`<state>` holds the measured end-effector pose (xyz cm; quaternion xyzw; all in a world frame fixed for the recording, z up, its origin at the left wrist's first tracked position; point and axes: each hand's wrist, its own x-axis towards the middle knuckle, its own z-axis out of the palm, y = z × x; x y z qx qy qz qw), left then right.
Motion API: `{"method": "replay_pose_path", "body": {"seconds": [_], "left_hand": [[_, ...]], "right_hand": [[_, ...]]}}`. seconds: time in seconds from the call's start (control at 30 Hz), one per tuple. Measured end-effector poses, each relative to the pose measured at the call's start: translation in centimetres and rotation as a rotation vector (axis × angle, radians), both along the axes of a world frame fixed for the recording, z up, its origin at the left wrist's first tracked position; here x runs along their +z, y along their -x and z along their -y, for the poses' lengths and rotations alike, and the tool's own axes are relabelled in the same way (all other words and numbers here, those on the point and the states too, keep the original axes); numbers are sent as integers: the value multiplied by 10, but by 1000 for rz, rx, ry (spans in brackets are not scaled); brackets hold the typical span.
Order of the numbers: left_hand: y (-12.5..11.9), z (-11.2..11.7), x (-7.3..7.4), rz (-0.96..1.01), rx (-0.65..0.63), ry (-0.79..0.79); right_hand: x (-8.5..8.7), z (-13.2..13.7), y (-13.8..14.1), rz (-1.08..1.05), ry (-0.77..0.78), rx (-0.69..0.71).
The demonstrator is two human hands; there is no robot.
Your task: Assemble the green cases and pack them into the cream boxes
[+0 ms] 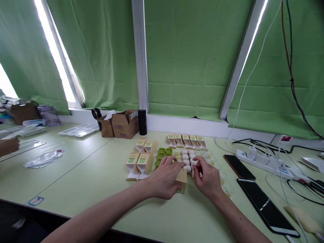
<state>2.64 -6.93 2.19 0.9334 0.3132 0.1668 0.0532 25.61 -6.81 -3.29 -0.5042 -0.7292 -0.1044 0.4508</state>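
My left hand (pixel 164 177) wraps around a small tan carton (pixel 181 182) standing on the pale green table (pixel 96 175). My right hand (pixel 206 179) is beside it, its fingertips pinched on a small white roll (pixel 193 172) at the carton's top. Behind my hands lie rows of white rolls (pixel 188 158), green caps (pixel 162 154) and clear plastic trays (pixel 211 158). Open tan cartons (pixel 140 162) with green labels sit to the left, and a row of more cartons (pixel 187 141) lies further back.
Two phones (pixel 239 167) (pixel 265 206), a white power strip (pixel 263 162) and tangled cables lie on the right. Two brown cardboard boxes (pixel 124 125) and a black cylinder (pixel 142 122) stand by the window ledge. Another person's hand (pixel 8 145) and plastic packets (pixel 43 158) are at the left.
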Motion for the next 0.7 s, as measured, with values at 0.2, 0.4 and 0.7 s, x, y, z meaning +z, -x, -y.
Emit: {"method": "replay_pose_path", "body": {"seconds": [0.2, 0.4, 0.7], "left_hand": [[-9, -9, 17, -113, -85, -13], [2, -42, 48, -17, -11, 5], [29, -171, 88, -164, 415, -107]], "right_hand": [[0, 1, 0, 8, -16, 9], [0, 1, 0, -10, -33, 8], [-1, 2, 5, 10, -49, 29]]}}
